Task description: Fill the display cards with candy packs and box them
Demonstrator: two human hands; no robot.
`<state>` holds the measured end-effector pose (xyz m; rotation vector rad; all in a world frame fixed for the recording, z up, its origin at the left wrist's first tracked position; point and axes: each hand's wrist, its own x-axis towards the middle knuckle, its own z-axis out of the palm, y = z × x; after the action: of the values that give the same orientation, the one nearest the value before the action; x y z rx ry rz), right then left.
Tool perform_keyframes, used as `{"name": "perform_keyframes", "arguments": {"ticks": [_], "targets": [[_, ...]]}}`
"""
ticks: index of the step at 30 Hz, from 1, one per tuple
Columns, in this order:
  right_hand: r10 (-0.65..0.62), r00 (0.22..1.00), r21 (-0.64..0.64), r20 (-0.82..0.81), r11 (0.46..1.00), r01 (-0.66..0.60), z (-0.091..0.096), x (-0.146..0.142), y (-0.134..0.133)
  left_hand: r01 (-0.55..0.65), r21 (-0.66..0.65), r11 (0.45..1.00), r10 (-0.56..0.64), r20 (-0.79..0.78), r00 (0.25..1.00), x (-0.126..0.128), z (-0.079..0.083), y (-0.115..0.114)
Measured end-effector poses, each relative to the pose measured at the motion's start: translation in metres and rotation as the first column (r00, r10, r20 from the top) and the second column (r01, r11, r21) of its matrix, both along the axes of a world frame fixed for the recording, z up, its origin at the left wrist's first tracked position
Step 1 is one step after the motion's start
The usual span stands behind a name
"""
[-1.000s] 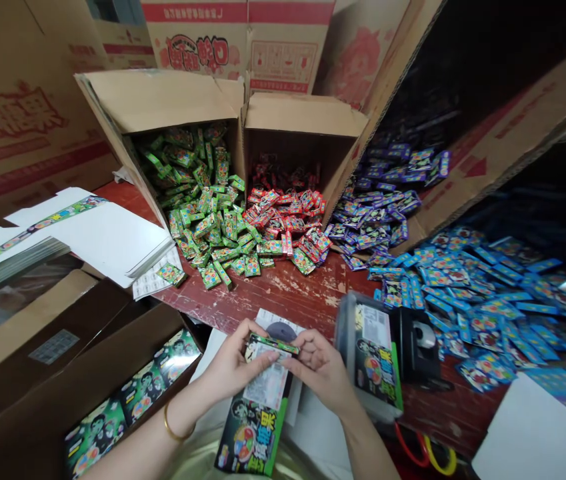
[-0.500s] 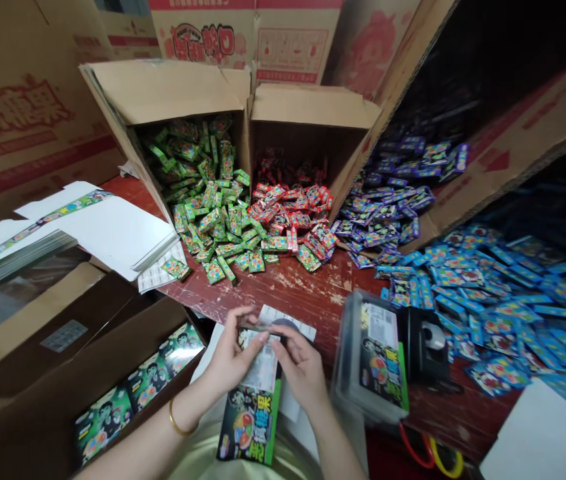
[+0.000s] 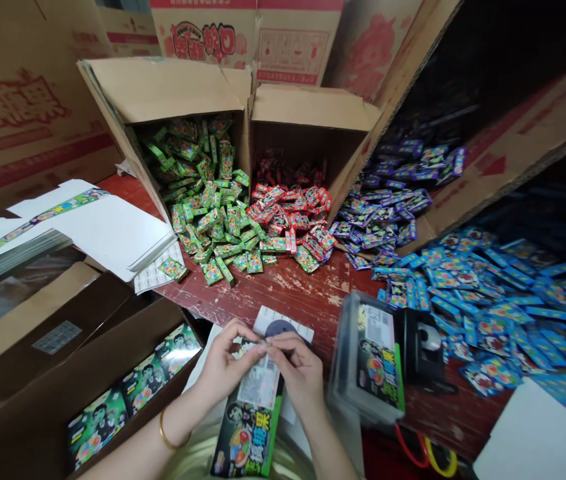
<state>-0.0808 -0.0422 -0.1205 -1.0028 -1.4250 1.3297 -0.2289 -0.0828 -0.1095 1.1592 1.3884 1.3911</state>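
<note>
A black and green printed candy box [image 3: 247,430] with a white label panel lies tilted over my lap, its top end toward the table. My left hand [image 3: 227,367], with a gold bangle on the wrist, is closed at that top end, thumb and fingers pinched together. Opposite it, my right hand [image 3: 299,370] pinches the same end, so that the fingertips of both hands nearly meet. What exactly lies between the fingertips is too small to make out. Just beyond the hands, a dark round object [image 3: 283,327] rests on a printed sheet [image 3: 265,319].
Tipped cartons spill green candy packets [image 3: 207,220], red packets [image 3: 295,210], purple packets [image 3: 383,217] and blue packets [image 3: 483,280]. At right stands a clear plastic tub [image 3: 340,373] beside a black tape dispenser [image 3: 420,350]. A carton [image 3: 23,413] with printed boxes is at lower left.
My fingertips have drawn together at the box's top end and sit slightly lower. The box has shifted a little down and left in view.
</note>
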Motion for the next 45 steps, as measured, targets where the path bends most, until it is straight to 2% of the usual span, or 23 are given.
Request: {"name": "perform_keyframes", "arguments": {"ticks": [1, 3, 5, 7, 10, 12, 17, 20, 21, 23, 25, 26, 28, 31, 36, 39, 41, 45], "targets": [[0.025, 1.0, -0.033, -0.009, 0.999, -0.026, 0.003, 0.003, 0.001, 0.048, -0.016, 0.999, -0.048, -0.029, 0.998, -0.001, 0.002, 0.001], [0.065, 0.997, -0.179, -0.047, 0.981, -0.072, 0.008, 0.009, 0.006, 0.086, -0.058, 0.995, -0.087, 0.0, 0.996, -0.003, 0.003, 0.002], [0.063, 0.993, -0.369, -0.102, 0.924, -0.097, 0.012, 0.015, 0.011, 0.07, -0.119, 0.99, -0.057, 0.108, 0.993, -0.002, 0.001, 0.004], [0.041, 0.985, -0.528, -0.17, 0.84, -0.126, 0.012, 0.019, 0.016, 0.056, -0.185, 0.981, -0.015, 0.213, 0.977, 0.001, -0.003, 0.007], [0.035, 0.971, -0.633, -0.238, 0.752, -0.183, 0.012, 0.022, 0.019, 0.073, -0.252, 0.965, 0.009, 0.311, 0.95, 0.005, -0.009, 0.013], [0.045, 0.971, -0.648, -0.236, 0.737, -0.192, 0.01, 0.023, 0.019, 0.087, -0.26, 0.962, 0.009, 0.345, 0.938, 0.005, -0.011, 0.017], [0.053, 0.977, -0.606, -0.208, 0.777, -0.172, 0.007, 0.032, 0.021, 0.117, -0.216, 0.969, -0.043, 0.32, 0.946, 0.007, -0.01, 0.02], [0.131, 0.968, -0.611, -0.214, 0.755, -0.237, 0.008, 0.036, 0.023, 0.127, -0.088, 0.988, -0.112, 0.152, 0.982, 0.012, -0.007, 0.013], [0.156, 0.97, -0.587, -0.186, 0.774, -0.237, 0.008, 0.036, 0.022, 0.141, -0.042, 0.989, -0.136, 0.099, 0.986, 0.014, -0.007, 0.011], [0.196, 0.978, -0.454, -0.071, 0.867, -0.207, 0.008, 0.037, 0.021, 0.164, -0.002, 0.986, -0.164, 0.06, 0.985, 0.017, -0.008, 0.007], [0.217, 0.971, -0.242, 0.104, 0.952, -0.187, 0.006, 0.042, 0.022, 0.159, -0.043, 0.986, -0.154, 0.098, 0.983, 0.019, -0.012, 0.007], [0.204, 0.959, -0.156, 0.197, 0.972, -0.175, 0.005, 0.046, 0.024, 0.151, -0.075, 0.986, -0.142, 0.113, 0.983, 0.019, -0.015, 0.008], [0.123, 0.918, -0.071, 0.378, 0.992, -0.104, 0.002, 0.059, 0.036, 0.155, -0.119, 0.981, -0.137, 0.146, 0.98, 0.02, -0.021, 0.013], [0.009, 0.841, -0.058, 0.541, 0.998, 0.027, -0.003, 0.079, 0.066, 0.204, -0.153, 0.967, -0.179, 0.162, 0.97, 0.023, -0.03, 0.023], [0.077, 0.766, -0.138, 0.639, 0.99, 0.015, -0.026, 0.082, 0.103, 0.235, -0.17, 0.957, -0.213, 0.14, 0.967, 0.034, -0.049, 0.039], [0.121, 0.736, -0.159, 0.666, 0.987, -0.019, -0.046, 0.081, 0.109, 0.244, -0.153, 0.958, -0.221, 0.155, 0.963, 0.038, -0.055, 0.043], [0.145, 0.739, -0.132, 0.658, 0.988, -0.077, -0.051, 0.086, 0.107, 0.238, -0.152, 0.959, -0.216, 0.147, 0.965, 0.039, -0.057, 0.043], [0.209, 0.777, -0.058, 0.594, 0.974, -0.218, -0.035, 0.098, 0.098, 0.222, -0.162, 0.961, -0.203, 0.125, 0.971, 0.04, -0.057, 0.042]]}}
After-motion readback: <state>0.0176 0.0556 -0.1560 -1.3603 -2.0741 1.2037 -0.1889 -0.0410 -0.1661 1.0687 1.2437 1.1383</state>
